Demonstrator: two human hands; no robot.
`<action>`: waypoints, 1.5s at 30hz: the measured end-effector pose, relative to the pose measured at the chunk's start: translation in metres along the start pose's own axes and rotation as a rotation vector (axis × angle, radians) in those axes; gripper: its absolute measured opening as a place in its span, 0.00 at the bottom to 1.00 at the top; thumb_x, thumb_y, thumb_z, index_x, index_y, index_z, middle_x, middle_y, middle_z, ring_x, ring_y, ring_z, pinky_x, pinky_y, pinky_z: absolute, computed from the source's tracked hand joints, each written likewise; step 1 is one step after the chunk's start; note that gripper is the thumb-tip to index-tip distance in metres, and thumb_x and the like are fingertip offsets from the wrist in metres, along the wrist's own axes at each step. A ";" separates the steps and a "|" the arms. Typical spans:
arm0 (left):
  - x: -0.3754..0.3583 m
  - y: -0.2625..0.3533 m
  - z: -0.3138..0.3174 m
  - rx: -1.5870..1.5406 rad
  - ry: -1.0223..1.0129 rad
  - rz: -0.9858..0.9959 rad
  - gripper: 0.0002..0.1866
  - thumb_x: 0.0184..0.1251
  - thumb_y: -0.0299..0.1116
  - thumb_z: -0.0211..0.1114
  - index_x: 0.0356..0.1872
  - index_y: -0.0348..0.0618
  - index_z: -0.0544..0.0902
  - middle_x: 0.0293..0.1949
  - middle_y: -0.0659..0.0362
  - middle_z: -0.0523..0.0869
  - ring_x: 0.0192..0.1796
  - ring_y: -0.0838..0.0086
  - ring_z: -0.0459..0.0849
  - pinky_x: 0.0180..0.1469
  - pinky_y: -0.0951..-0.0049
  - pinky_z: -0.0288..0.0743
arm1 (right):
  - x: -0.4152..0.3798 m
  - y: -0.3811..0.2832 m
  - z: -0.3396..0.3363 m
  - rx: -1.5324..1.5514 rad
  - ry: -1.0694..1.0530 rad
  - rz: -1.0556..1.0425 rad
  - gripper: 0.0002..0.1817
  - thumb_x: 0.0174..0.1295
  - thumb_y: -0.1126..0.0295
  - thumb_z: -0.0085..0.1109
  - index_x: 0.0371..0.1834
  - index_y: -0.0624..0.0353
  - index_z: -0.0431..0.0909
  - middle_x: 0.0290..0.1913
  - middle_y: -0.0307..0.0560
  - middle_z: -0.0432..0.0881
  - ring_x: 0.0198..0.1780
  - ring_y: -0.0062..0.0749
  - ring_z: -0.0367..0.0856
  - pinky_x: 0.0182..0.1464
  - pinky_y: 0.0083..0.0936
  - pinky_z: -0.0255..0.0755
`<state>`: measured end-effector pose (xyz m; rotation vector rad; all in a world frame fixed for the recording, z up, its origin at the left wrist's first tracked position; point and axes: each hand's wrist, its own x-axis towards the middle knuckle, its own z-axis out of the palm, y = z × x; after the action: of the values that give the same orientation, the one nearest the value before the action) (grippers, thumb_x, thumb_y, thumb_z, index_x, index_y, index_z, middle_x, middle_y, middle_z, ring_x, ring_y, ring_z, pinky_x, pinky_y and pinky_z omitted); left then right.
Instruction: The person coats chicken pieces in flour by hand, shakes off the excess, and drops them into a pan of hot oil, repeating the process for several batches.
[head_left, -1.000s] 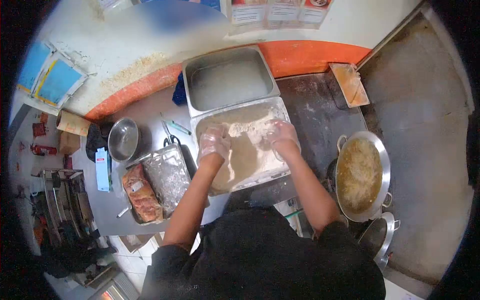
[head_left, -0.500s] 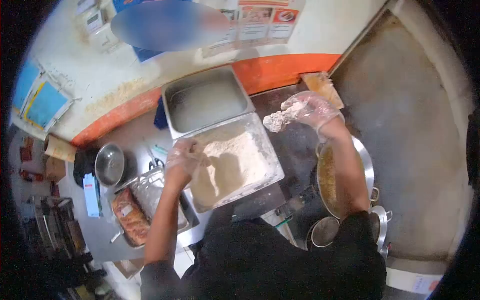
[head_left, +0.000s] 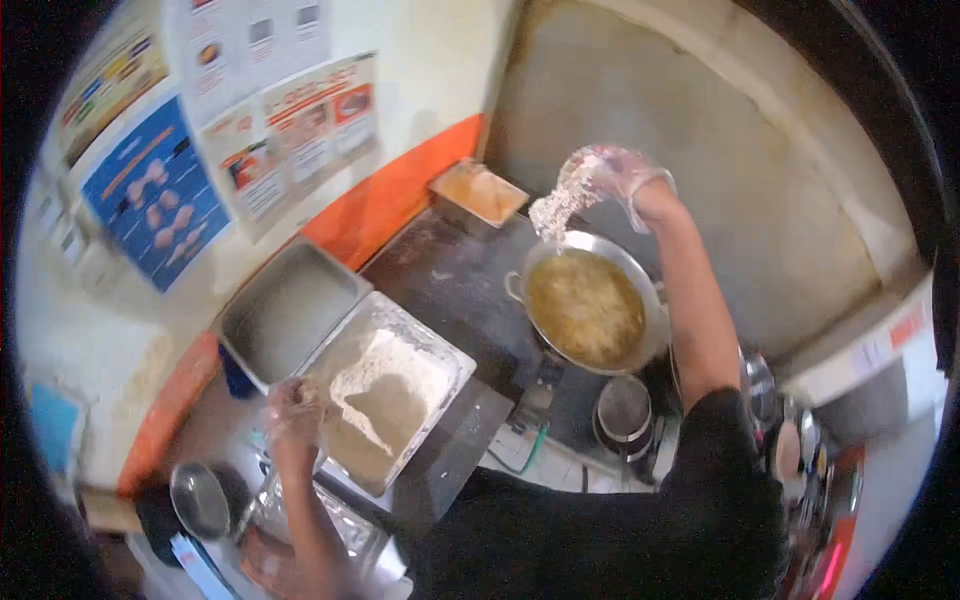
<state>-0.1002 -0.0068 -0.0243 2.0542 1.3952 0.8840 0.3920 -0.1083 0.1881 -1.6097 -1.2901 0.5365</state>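
My right hand (head_left: 605, 175), in a clear plastic glove, grips a flour-coated piece of chicken (head_left: 562, 212). It is raised over the far rim of a wide two-handled pan (head_left: 650, 310), with the chicken above the rim. Golden, foaming oil (head_left: 585, 308) fills the pan. My left hand (head_left: 293, 408), also gloved, is by the left side of a metal tray of flour (head_left: 455, 375). Its fingers are curled and blurred; what is in them, if anything, I cannot make out. White flour (head_left: 390, 365) is heaped inside that tray.
Behind the flour tray stands a deep metal pan (head_left: 345, 275). A small orange-brown container (head_left: 480, 192) sits against the wall. A round strainer (head_left: 624, 408) is near the pan's front. A metal bowl (head_left: 200, 500) and a foil-lined tray (head_left: 340, 520) lie at lower left.
The view has swung to the right, bringing the oil pan fully into sight. My right hand has carried the chicken from beside the flour tray to above the pan. My left hand stays by the tray.
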 end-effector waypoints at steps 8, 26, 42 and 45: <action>0.004 0.000 0.009 -0.079 -0.038 0.059 0.14 0.55 0.25 0.64 0.44 0.37 0.80 0.40 0.53 0.83 0.44 0.68 0.82 0.46 0.72 0.74 | -0.093 0.124 -0.085 -0.361 0.103 0.355 0.14 0.55 0.78 0.59 0.46 0.65 0.77 0.41 0.46 0.82 0.42 0.29 0.80 0.45 0.25 0.75; 0.004 0.129 0.027 -0.033 0.064 -0.303 0.10 0.61 0.33 0.62 0.39 0.37 0.81 0.31 0.57 0.83 0.30 0.76 0.80 0.34 0.76 0.73 | -0.100 0.491 -0.228 -0.837 0.332 0.534 0.11 0.52 0.63 0.61 0.32 0.58 0.84 0.35 0.52 0.84 0.38 0.45 0.84 0.41 0.37 0.77; 0.021 0.241 0.096 -0.085 -0.331 -0.024 0.15 0.60 0.32 0.63 0.44 0.34 0.78 0.39 0.54 0.82 0.37 0.72 0.81 0.39 0.70 0.76 | -0.250 0.388 -0.269 -0.971 0.359 0.263 0.15 0.62 0.64 0.49 0.48 0.56 0.79 0.55 0.48 0.77 0.59 0.37 0.71 0.64 0.28 0.61; 0.023 0.281 0.142 0.045 -0.287 0.422 0.14 0.54 0.26 0.66 0.43 0.32 0.79 0.38 0.53 0.83 0.36 0.73 0.83 0.41 0.73 0.77 | -0.304 0.336 -0.269 -1.220 0.255 0.088 0.16 0.62 0.69 0.48 0.51 0.56 0.77 0.55 0.47 0.77 0.60 0.39 0.71 0.66 0.31 0.60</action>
<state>0.1832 -0.0899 0.0861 2.4444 0.8520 0.6815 0.6678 -0.4852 -0.0551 -2.5902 -1.4169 -0.5504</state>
